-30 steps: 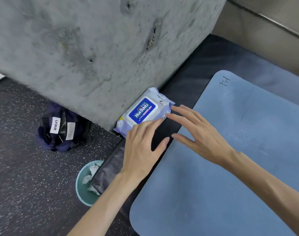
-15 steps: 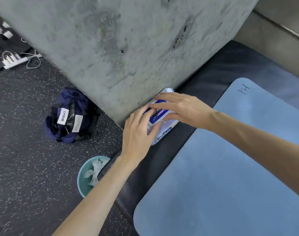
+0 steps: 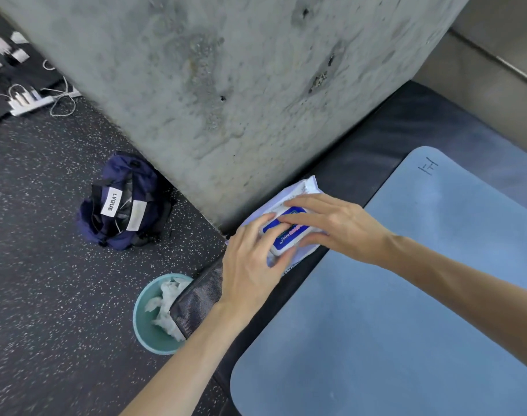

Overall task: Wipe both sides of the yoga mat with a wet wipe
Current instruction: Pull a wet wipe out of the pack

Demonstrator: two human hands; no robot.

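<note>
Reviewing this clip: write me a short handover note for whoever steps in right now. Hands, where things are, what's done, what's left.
Left hand: fingers curled on the near end of the wipes pack, steadying it.
Right hand: fingers on the pack's lid, which looks closed.
The pack lies on the black pad against the concrete pillar, beside the blue yoga mat, which lies flat.
Bin on the floor holds used wipes.
Done: pack reached.
Left: open the lid, pull a wipe, wipe the mat, flip it, wipe the other side.
</note>
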